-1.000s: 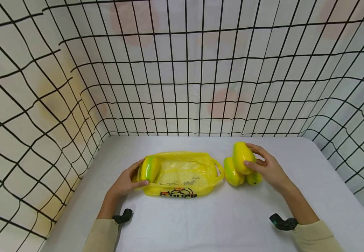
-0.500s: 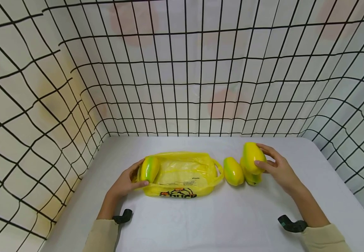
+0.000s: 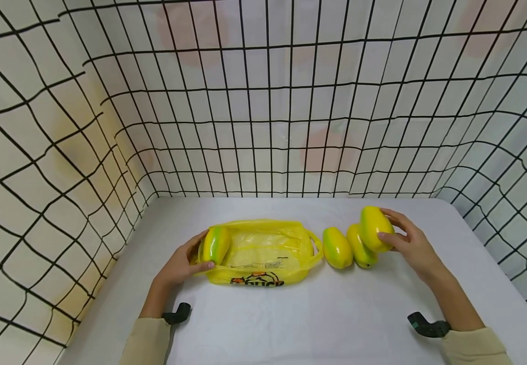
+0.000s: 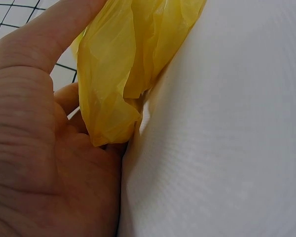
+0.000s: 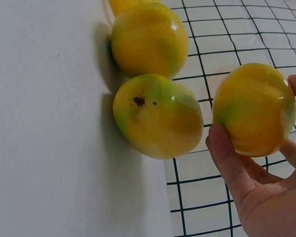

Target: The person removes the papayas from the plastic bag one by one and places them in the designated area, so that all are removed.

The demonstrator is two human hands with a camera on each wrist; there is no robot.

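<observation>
In the head view my left hand (image 3: 180,261) holds the left end of a yellow plastic bag (image 3: 263,253) lying on its side, its mouth facing up toward me. One yellow-green mango (image 3: 216,245) lies inside at that end, beside my thumb. The left wrist view shows crumpled bag film (image 4: 111,84) between thumb and fingers. My right hand (image 3: 411,246) grips another mango (image 3: 375,229) off the table, thumb on its near side. Just left of it, two more mangoes lie on the table: one (image 3: 361,247) partly covered by the held mango, the other (image 3: 337,248) by the bag's handle.
A white table (image 3: 286,324) carries everything. Behind it and along both sides rises a white backdrop with black grid netting (image 3: 268,121). Each wrist wears a dark camera mount, such as the right one (image 3: 427,325).
My right hand has moved to the right with the held mango, from above the two table mangoes to the right of them, uncovering more of both. The left hand and bag stay put.
</observation>
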